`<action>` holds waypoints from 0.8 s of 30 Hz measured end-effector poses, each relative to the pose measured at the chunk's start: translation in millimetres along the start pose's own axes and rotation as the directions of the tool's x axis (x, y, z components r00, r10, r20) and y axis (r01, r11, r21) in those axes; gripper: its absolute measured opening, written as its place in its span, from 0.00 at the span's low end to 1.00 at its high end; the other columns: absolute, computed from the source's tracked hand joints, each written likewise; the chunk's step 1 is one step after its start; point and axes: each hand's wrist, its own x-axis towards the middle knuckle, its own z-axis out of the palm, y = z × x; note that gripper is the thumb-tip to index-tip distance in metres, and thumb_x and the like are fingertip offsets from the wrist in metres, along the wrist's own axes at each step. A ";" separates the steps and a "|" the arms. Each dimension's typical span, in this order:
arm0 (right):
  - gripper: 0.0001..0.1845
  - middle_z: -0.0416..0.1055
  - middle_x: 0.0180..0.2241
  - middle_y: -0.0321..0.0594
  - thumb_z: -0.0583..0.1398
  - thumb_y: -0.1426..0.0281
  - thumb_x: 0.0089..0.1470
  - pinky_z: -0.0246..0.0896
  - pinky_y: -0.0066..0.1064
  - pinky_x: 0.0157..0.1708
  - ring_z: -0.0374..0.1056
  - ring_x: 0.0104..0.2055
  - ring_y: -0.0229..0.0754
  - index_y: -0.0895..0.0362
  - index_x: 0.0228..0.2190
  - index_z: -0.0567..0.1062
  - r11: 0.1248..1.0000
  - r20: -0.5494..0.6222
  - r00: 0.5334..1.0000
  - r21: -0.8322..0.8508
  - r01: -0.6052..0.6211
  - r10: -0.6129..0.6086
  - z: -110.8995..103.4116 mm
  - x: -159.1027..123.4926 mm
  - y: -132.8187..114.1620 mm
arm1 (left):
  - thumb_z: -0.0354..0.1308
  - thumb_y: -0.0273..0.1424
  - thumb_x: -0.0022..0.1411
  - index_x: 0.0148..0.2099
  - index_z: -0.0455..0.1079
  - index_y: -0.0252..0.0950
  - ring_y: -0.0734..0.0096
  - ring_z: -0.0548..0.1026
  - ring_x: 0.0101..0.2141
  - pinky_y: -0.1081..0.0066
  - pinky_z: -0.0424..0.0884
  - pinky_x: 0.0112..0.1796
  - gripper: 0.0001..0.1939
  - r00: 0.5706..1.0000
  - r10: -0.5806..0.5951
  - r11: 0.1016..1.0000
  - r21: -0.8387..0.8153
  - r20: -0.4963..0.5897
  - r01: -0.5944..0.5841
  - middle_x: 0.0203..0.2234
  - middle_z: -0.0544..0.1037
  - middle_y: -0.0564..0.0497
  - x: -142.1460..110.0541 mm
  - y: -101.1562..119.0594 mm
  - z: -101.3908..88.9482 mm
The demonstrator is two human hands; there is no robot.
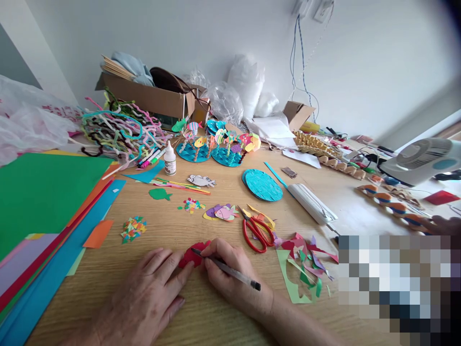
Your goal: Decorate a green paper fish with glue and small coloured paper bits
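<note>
A small red paper cutout (188,255) lies on the table in front of me, partly covered by my fingers. My left hand (144,293) rests flat with its fingers stretched, the fingertips touching the cutout's left edge. In my right hand (234,281) is a black-tipped pen (236,275), its point on the red paper. Beyond are a green paper fish (159,193), several stacked coloured paper fish (221,212) and a fish outline on white paper (200,180). Red-handled scissors (257,231) lie right of my right hand, blades partly open.
Coloured paper sheets (46,192) cover the left side. Small paper bits (134,229) lie near my left hand. A glue bottle (170,159), turquoise discs (264,185), a white device (311,203) and paper scraps (306,262) stand around. At far right shows another person's hand (442,226).
</note>
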 end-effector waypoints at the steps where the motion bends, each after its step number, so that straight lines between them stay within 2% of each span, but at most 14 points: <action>1: 0.06 0.71 0.22 0.33 0.54 0.75 0.49 0.56 0.22 0.23 0.64 0.21 0.33 0.56 0.30 0.70 1.000 -0.001 1.000 -0.004 0.000 0.000 0.1 -0.2 -0.2 | 0.51 0.25 0.58 0.57 0.65 0.42 0.60 0.67 0.45 0.62 0.64 0.49 0.24 1.000 -0.004 1.000 -0.001 0.009 0.004 0.47 0.73 0.51 -0.2 0.2 -0.2; 6: 0.06 0.71 0.22 0.33 0.54 0.75 0.49 0.56 0.22 0.23 0.63 0.21 0.33 0.55 0.29 0.70 1.000 0.026 1.000 0.002 -0.006 0.006 -1.3 0.5 -2.1 | 0.51 0.25 0.59 0.59 0.63 0.44 0.60 0.68 0.45 0.61 0.65 0.49 0.25 0.999 -0.018 1.000 -0.010 0.040 0.018 0.47 0.73 0.51 -1.2 -0.3 -0.8; 11: 0.06 0.70 0.21 0.32 0.54 0.75 0.49 0.55 0.23 0.22 0.61 0.20 0.33 0.55 0.29 0.69 1.000 -0.006 1.000 -0.017 -0.005 0.005 -1.7 1.3 -1.7 | 0.52 0.26 0.61 0.61 0.61 0.45 0.60 0.68 0.47 0.61 0.64 0.52 0.26 0.997 -0.028 0.999 -0.040 0.073 0.031 0.50 0.71 0.52 -3.8 -1.5 0.0; 19: 0.06 0.69 0.21 0.32 0.54 0.75 0.49 0.54 0.23 0.23 0.61 0.20 0.33 0.55 0.28 0.69 1.000 0.023 1.000 -0.020 -0.014 0.015 -2.0 1.0 -2.2 | 0.53 0.27 0.58 0.57 0.66 0.44 0.59 0.69 0.45 0.61 0.68 0.48 0.24 0.997 -0.035 0.999 -0.010 0.071 0.036 0.47 0.74 0.51 0.8 0.0 -2.9; 24: 0.06 0.69 0.21 0.32 0.54 0.75 0.49 0.55 0.23 0.23 0.61 0.20 0.34 0.55 0.29 0.69 1.000 -0.005 1.000 -0.027 -0.008 0.008 -2.4 0.5 -1.2 | 0.54 0.26 0.56 0.57 0.66 0.43 0.59 0.69 0.45 0.61 0.67 0.48 0.25 0.999 -0.018 1.000 -0.005 0.049 0.018 0.47 0.74 0.51 1.7 -0.2 -2.1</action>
